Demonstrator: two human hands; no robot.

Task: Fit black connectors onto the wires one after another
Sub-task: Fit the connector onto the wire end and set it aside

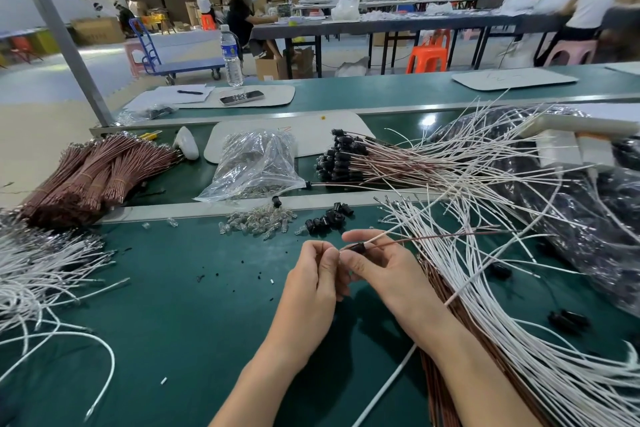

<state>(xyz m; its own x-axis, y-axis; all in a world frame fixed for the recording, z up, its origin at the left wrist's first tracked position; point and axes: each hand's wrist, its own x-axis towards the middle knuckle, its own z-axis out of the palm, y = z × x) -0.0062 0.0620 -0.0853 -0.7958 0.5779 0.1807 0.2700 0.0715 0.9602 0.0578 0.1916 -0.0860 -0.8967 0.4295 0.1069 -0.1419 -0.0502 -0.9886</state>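
While it sits between both hands, black connector (pixel 358 248): a tiny dark tube held over the green mat (pixel 173 305), at 6 o'clock from the spare pile.
How it will feel: I think it is light, hard and a bit slippery. It would be easy to drop, so grip its sides, not its open end.
Brown wire (pixel 433 237): thin and bendy. It comes out of the connector and runs off toward 3 o'clock. It is best held close to the tip, or it will flop.
Right hand (pixel 384 274): the thumb is on top and the fingers curl under, pinching the connector's body.
Left hand (pixel 311 284): the fingers are curled. Thumb and first finger press together at the connector's 9 o'clock end, but what is between them is too small to tell.
Spare connectors (pixel 329 218): a loose little pile at 12 o'clock from the hands.
Done wires (pixel 341 159): a bunch with black ends at 12 o'clock, farther back.
White wires (pixel 485 288): a big loose heap from 3 to 5 o'clock.
Glass bulbs (pixel 258 222): scattered at 11 o'clock.
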